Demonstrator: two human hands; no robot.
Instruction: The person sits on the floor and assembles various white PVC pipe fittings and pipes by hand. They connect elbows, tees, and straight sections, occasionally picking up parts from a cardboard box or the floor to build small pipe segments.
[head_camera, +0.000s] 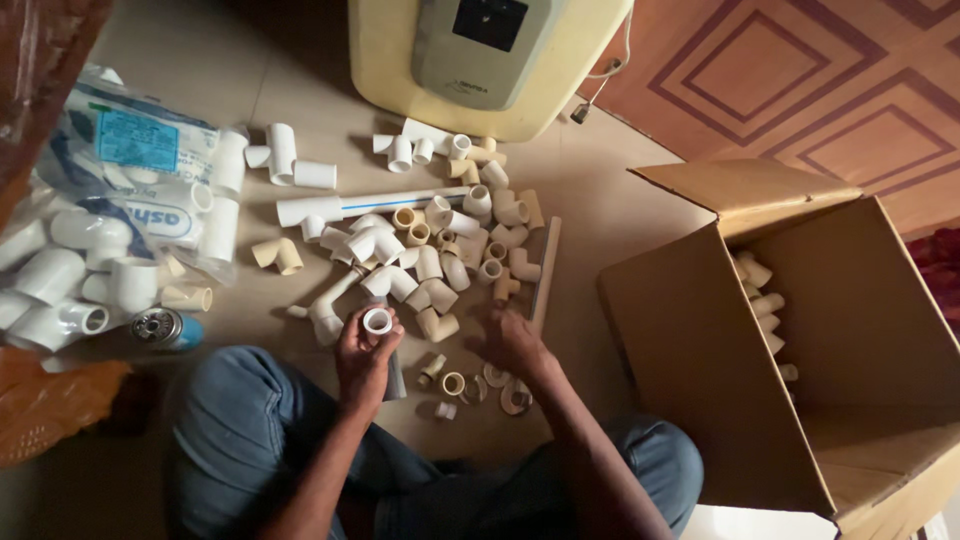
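White fitting (377, 320): short ring-mouthed piece, open end facing up, gripped in the left hand (365, 352) above the floor (560, 180).
Right hand (513, 342): palm down, fingers spread loosely, holding nothing, resting at the near edge of the pile (440, 250).
Nearer hand: right, just beside the cream elbows; the pile lies ahead of both.
Box (700, 380): open, off to the right.

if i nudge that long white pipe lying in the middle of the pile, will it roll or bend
The long white pipe looks rigid, so it likely won't bend. Being round, it could roll, but the fittings crowded against it would probably stop it. It is probably light, being hollow plastic.
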